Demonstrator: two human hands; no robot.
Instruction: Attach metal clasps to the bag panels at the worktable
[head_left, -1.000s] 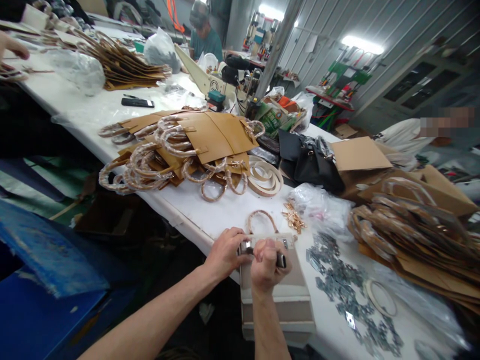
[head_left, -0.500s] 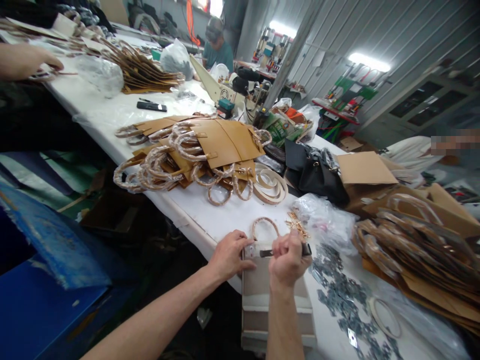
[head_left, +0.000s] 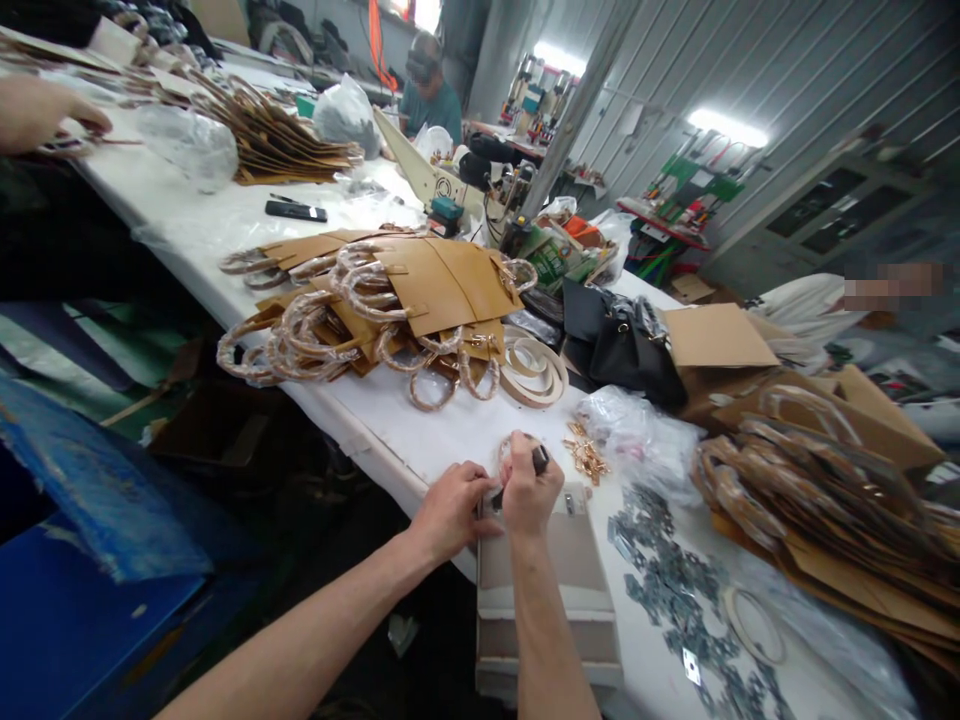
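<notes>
My right hand is closed round a dark-handled tool, whose handle end shows above the fist; its working end is mostly hidden. At the same upper left corner of a beige bag panel, my left hand grips with bent fingers and thumb. A plastic-wrapped brown loop handle sits at the panel's top edge, partly behind my right hand. Near the panel's upper right, a small metal piece is visible. Further beige panels lie beneath or below it.
Brown bag panels with wrapped handles are piled ahead. Gold-coloured fittings and grey metal plates lie to the right, near a pale tape roll. A co-worker's hand is at far left. Another person sits behind.
My right hand has moved left with the tool, from the panel's right part to its left corner, uncovering the small metal piece. My left hand stays nearly in place.
</notes>
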